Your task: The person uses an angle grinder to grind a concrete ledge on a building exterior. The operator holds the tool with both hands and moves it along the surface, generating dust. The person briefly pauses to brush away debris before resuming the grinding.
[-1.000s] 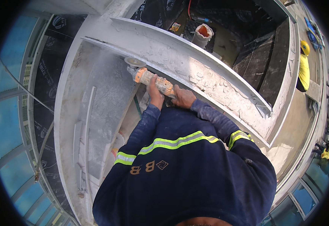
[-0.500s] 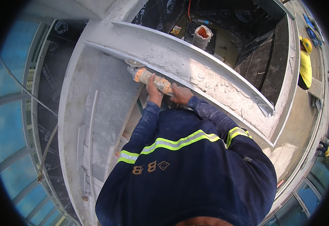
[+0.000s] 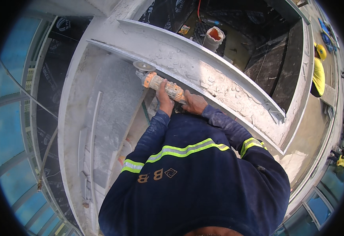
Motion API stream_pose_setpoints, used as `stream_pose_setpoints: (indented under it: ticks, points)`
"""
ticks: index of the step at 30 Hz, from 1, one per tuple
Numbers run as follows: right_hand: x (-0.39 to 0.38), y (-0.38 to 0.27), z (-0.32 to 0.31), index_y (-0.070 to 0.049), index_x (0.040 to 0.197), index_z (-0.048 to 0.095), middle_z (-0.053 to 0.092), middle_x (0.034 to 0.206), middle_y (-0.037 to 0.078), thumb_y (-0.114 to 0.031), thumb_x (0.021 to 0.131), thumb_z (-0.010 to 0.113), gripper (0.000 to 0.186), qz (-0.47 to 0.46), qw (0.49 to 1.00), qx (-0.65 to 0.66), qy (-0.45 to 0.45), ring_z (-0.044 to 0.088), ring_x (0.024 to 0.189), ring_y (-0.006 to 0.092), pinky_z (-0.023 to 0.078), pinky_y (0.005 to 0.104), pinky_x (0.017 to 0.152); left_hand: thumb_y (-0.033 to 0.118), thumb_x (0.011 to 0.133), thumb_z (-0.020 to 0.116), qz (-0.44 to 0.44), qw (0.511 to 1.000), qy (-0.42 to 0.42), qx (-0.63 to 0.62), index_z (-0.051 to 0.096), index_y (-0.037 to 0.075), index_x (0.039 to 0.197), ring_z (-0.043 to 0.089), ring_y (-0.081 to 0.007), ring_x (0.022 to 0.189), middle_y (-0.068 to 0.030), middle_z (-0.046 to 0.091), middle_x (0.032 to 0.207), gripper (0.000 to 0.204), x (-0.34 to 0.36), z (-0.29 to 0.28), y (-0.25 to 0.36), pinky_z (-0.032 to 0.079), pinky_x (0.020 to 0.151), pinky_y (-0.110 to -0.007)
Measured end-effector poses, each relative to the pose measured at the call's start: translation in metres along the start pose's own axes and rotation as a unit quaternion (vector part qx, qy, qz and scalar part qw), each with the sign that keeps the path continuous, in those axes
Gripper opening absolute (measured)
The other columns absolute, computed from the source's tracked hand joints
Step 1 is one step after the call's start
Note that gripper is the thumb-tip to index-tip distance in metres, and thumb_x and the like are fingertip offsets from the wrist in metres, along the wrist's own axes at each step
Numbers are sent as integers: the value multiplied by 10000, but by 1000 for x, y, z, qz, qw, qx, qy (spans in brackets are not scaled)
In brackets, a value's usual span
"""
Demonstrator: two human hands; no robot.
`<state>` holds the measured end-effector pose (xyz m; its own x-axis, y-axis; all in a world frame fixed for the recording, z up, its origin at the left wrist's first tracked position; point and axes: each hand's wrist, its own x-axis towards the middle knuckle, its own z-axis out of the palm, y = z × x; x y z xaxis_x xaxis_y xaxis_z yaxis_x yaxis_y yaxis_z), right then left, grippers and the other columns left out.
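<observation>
Left hand (image 3: 165, 99) grips grinder (image 3: 155, 82); the pit (image 3: 268, 65) contains an orange-mouthed tube (image 3: 213, 41).

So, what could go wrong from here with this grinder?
The disc is very close to the edge of the pale beam; it might catch there and make the angle grinder kick. The left fingers are bare and grip nearer the disc than the right fingers, so a slip could hurt them first. Vibration might also shake off loose-looking bits on the beam.
</observation>
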<state>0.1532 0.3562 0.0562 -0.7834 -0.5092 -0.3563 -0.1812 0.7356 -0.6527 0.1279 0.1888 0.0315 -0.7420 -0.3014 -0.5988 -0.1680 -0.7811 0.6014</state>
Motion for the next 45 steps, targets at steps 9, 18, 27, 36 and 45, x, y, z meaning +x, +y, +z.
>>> stream_pose_setpoints:
  ticks: [9,18,27,36,45]
  points:
    - [33,2,9,2,1087,409,686,925,276,-296,816,725,512,-4,1000,-2,11,678,892,465,532,543,750,193,885,701,24,1000,12,4,591,38,1025,662,-235,768,-77,613,879,236,29,-2,6,573,692,-398]
    - [7,-2,-1,-4,1078,412,688,921,287,-302,818,747,518,12,1000,3,-8,680,906,469,527,558,747,207,899,684,2,1000,1,5,568,42,1050,671,-260,798,-101,615,906,252,9,-5,-1,579,736,-412]
    - [-4,4,4,-11,1064,378,666,854,287,-314,816,757,546,-5,1000,6,16,657,863,491,505,558,716,184,902,686,11,1000,10,6,581,47,1039,675,-246,764,-78,614,863,220,1,-3,-5,583,706,-400]
    - [28,2,7,3,1104,407,688,932,281,-296,817,738,531,2,1000,-3,-2,678,913,467,531,546,755,187,893,699,17,1000,6,2,597,48,1045,662,-221,761,-66,609,878,230,32,-7,1,575,694,-388]
    - [14,0,3,-7,1072,390,676,861,282,-315,816,749,538,10,1000,-1,-3,668,869,480,515,559,738,185,898,688,-2,1000,2,-11,587,47,1043,664,-231,746,-73,610,869,224,15,-3,0,577,680,-398]
